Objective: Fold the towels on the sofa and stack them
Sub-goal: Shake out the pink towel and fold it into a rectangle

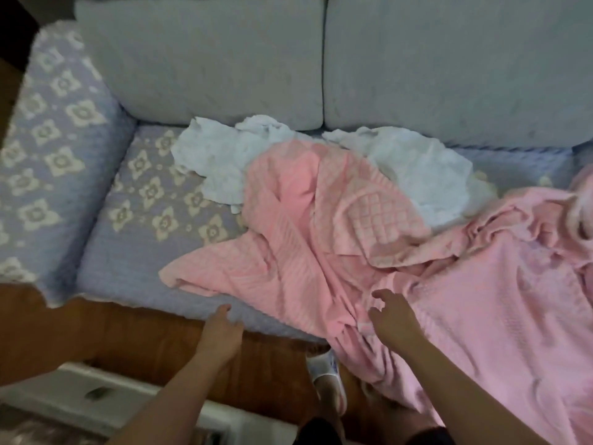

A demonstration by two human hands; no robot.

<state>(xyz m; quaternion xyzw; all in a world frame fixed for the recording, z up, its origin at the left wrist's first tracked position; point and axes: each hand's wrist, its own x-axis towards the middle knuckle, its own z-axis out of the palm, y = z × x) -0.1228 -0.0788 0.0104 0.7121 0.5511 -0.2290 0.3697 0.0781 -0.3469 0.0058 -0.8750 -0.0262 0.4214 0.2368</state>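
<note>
My left hand (221, 332) reaches over the sofa (138, 261) edge, fingers loose, holding nothing. My right hand (393, 319) hovers, fingers spread, above the crumpled pink towels (305, 226); white towels (423, 168) lie behind them.

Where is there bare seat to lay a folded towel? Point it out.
Bare seat cover lies left of the pink towels, bordered by the patterned armrest, the white towel behind and the seat's front edge. The middle and right are crowded: pink towels overlapping white ones, spilling over the front. Both hands hover at that edge.
</note>
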